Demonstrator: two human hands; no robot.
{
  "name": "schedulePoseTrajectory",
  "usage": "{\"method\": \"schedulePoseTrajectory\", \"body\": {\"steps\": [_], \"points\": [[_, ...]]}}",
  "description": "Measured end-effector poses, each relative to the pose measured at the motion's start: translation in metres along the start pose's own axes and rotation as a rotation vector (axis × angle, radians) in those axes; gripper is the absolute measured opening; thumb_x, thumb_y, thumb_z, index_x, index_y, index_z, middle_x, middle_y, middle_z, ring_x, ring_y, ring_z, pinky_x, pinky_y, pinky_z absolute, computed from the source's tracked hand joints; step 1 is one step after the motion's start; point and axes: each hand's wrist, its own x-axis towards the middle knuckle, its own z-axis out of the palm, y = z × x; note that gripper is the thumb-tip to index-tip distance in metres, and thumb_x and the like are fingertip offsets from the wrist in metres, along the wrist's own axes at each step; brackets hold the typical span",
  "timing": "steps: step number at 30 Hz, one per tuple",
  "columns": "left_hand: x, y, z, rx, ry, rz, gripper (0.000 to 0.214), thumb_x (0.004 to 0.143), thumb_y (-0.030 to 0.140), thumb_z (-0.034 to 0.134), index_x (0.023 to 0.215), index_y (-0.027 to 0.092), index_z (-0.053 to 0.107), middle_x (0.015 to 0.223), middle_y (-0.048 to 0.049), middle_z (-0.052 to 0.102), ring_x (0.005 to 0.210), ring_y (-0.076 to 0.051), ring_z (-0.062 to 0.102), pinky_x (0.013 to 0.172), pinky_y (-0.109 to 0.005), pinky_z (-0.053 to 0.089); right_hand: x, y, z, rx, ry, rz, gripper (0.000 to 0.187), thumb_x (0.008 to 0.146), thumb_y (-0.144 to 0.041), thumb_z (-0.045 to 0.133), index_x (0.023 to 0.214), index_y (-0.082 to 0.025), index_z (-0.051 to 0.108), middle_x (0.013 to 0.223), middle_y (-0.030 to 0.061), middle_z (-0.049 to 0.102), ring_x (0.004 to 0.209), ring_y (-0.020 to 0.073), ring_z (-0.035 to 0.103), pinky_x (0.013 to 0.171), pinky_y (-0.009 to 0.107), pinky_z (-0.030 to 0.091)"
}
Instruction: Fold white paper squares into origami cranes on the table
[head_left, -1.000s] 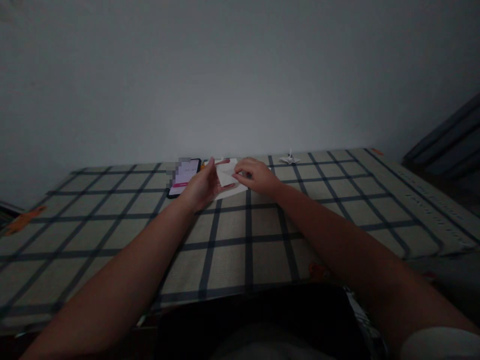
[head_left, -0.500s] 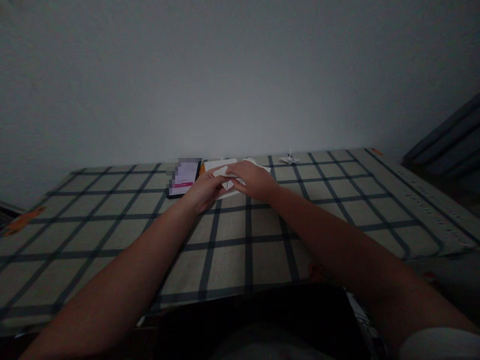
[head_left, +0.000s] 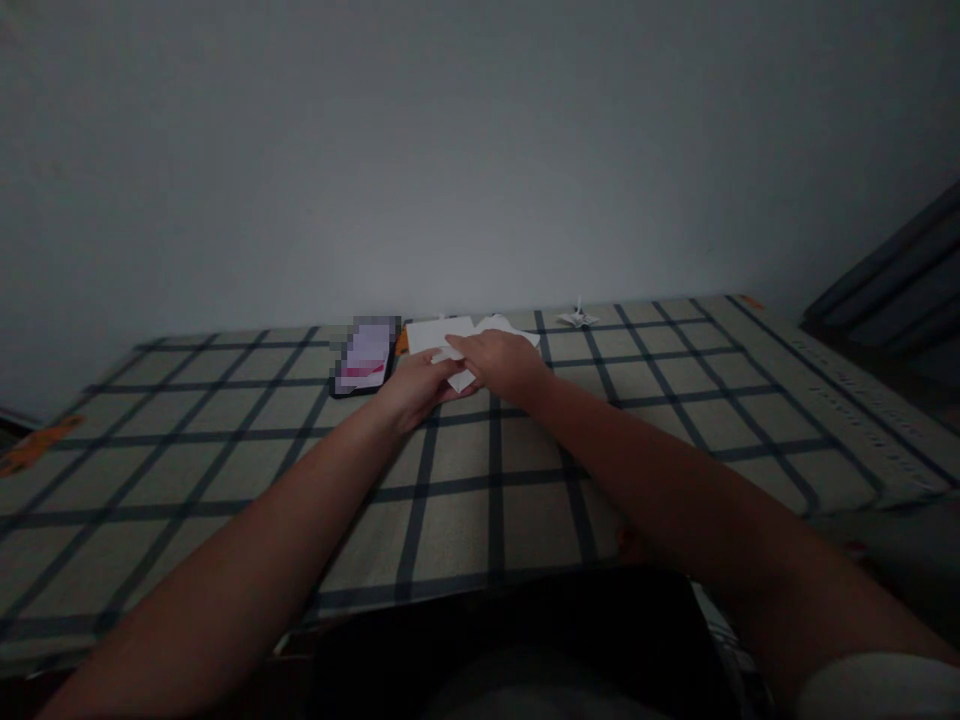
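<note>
My left hand (head_left: 414,386) and my right hand (head_left: 499,362) meet over a small folded piece of white paper (head_left: 459,378) on the checked tablecloth (head_left: 465,480). Both hands pinch the paper, the right from above and the left from below and the left side. Only a folded corner of the paper shows between the fingers. More white paper sheets (head_left: 439,333) lie flat just behind the hands.
A phone (head_left: 365,356) with a lit screen lies left of the hands. A small white folded paper figure (head_left: 578,318) stands at the back right, near the wall. An orange scrap (head_left: 34,445) lies at the far left edge. A dark object sits at the right edge of the view.
The left hand has closed from flat and open onto the paper. Both hands have drawn together, and the paper between them now looks smaller and more folded.
</note>
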Motion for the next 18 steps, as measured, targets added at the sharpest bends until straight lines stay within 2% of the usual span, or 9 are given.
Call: {"method": "schedulePoseTrajectory", "body": {"steps": [3,6,9,12,14,16,18], "points": [[0.0,0.001,0.0,0.046,0.033,-0.005,0.013,0.071,0.008,0.068,0.082,0.014,0.068,0.087,-0.0084,0.071,0.076,-0.017,0.067,0.07,-0.028,0.058,0.001,0.0,-0.001,0.028,0.043,0.044,0.042,0.096,-0.021,0.046,0.136,-0.014,0.056,0.115,0.0141,0.07,0.103,0.0249,0.064,0.085,0.036,0.048],[0.0,0.003,-0.001,0.06,0.083,-0.001,0.019,0.068,0.006,0.067,0.085,0.013,0.069,0.086,-0.0087,0.071,0.076,-0.018,0.067,0.071,-0.03,0.058,0.003,0.002,0.0,0.147,0.106,0.151,0.04,0.095,-0.022,0.043,0.13,-0.016,0.061,0.112,0.0111,0.072,0.097,0.0224,0.066,0.084,0.035,0.048],[-0.001,0.006,-0.001,0.037,0.104,0.033,0.022,0.067,0.008,0.07,0.089,0.012,0.069,0.092,-0.0089,0.071,0.082,-0.019,0.068,0.075,-0.032,0.059,0.004,0.007,0.001,0.277,0.115,0.217,0.038,0.092,-0.023,0.047,0.126,-0.015,0.063,0.105,0.0095,0.073,0.089,0.0208,0.067,0.082,0.034,0.049],[0.0,0.007,-0.005,0.017,0.154,0.069,0.025,0.067,0.01,0.073,0.091,0.013,0.069,0.098,-0.0079,0.071,0.084,-0.017,0.067,0.075,-0.03,0.06,0.003,0.013,0.0,0.384,0.147,0.141,0.043,0.087,-0.021,0.054,0.13,-0.016,0.058,0.117,0.0101,0.069,0.094,0.0195,0.064,0.085,0.033,0.049],[0.002,0.008,-0.009,0.05,0.217,0.075,0.024,0.067,0.011,0.074,0.091,0.013,0.07,0.096,-0.0082,0.072,0.08,-0.016,0.067,0.069,-0.026,0.059,0.002,0.014,-0.003,0.416,0.196,0.083,0.043,0.088,-0.023,0.055,0.131,-0.016,0.054,0.125,0.0109,0.063,0.096,0.0185,0.062,0.085,0.032,0.049],[0.005,0.008,-0.013,0.079,0.255,0.081,0.022,0.067,0.011,0.074,0.089,0.012,0.07,0.09,-0.0085,0.072,0.073,-0.015,0.066,0.063,-0.022,0.058,0.002,0.014,-0.009,0.387,0.226,0.048,0.033,0.09,-0.024,0.052,0.123,-0.017,0.056,0.124,0.0112,0.059,0.098,0.0189,0.059,0.083,0.031,0.048],[0.007,0.009,-0.015,0.095,0.265,0.048,0.02,0.068,0.008,0.072,0.087,0.012,0.07,0.083,-0.0082,0.071,0.066,-0.014,0.065,0.058,-0.021,0.056,0.002,0.012,-0.014,0.284,0.174,-0.011,0.022,0.092,-0.019,0.048,0.109,-0.018,0.061,0.124,0.0106,0.057,0.105,0.0203,0.056,0.086,0.032,0.046]]}}
